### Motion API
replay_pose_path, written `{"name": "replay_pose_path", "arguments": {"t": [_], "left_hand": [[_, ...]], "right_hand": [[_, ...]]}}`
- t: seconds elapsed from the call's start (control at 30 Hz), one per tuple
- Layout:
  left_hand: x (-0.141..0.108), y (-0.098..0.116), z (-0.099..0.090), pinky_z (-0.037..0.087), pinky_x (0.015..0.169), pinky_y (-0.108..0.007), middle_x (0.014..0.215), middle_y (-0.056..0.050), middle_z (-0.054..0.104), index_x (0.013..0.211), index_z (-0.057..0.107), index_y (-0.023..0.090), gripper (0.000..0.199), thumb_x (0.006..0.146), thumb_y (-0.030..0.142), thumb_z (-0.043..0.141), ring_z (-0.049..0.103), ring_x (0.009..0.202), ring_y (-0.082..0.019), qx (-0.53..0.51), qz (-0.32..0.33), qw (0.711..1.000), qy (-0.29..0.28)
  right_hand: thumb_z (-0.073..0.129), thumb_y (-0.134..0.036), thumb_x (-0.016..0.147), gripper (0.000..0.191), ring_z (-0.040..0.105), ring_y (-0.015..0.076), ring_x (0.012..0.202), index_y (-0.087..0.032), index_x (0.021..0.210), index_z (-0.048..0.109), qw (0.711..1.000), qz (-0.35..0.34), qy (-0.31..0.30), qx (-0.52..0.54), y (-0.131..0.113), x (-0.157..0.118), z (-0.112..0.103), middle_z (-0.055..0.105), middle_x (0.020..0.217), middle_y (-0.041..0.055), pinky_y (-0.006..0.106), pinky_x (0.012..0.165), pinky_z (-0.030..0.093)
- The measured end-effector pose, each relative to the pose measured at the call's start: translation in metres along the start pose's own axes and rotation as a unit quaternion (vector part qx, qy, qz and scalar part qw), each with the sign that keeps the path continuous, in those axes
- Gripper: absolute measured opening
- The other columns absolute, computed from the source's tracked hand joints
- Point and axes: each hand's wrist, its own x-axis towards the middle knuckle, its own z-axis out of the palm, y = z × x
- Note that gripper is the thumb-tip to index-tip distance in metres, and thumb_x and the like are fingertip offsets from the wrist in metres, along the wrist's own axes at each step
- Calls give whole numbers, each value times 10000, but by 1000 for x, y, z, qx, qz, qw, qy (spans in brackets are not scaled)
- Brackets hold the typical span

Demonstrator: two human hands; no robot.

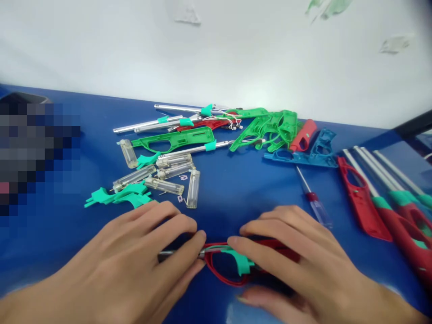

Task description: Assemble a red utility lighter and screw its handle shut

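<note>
Between my hands lies a red long-nosed lighter handle [222,281], open on its near face. A teal trigger [241,261] sits inside it beside the finger loop. My left hand [131,261] closes thumb and fingers at the handle's left end, where a metal tube [165,255] shows; most of that tube is behind the fingers. My right hand [303,256] is curled over the right part of the handle and covers much of it. Past my left hand lie loose teal triggers [118,194] and several clear fuel tanks [193,189].
Metal tubes with wires [175,108], green handle shells [276,126] and a blue shell [303,155] lie farther back. A screwdriver [313,202] rests right of centre. Red lighters [405,225] and a red half-shell [364,202] line the right side. A white wall [216,54] stands behind.
</note>
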Motion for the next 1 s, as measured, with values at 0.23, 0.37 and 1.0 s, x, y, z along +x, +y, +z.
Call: {"name": "replay_pose_path", "arguments": {"t": [0.23,0.37,1.0], "left_hand": [[2,-3,-1,625,887,-344,1089,-17,746,1293,713,269,365,1085,72,486,670,942,-187,-90,-60,994,-2],[3,0,2,591,805,-279,1089,-3,724,1280,701,283,318,1132,123,471,663,943,-158,-141,-101,984,31],[15,1,6,562,672,-205,992,-1,735,1024,781,302,239,1107,246,565,690,798,-131,-185,-200,961,45]], "right_hand": [[599,-357,1158,272,747,168,1002,-275,1411,653,996,40,-61,53,1,-15,6,787,1147,-24,328,963,531],[582,-359,1164,243,752,167,977,-316,1392,655,995,49,-60,63,1,-16,8,790,1156,-35,316,938,543],[541,-415,1183,252,717,108,872,-320,1318,731,995,66,-36,67,6,-17,14,759,1053,-46,220,820,566]]}}
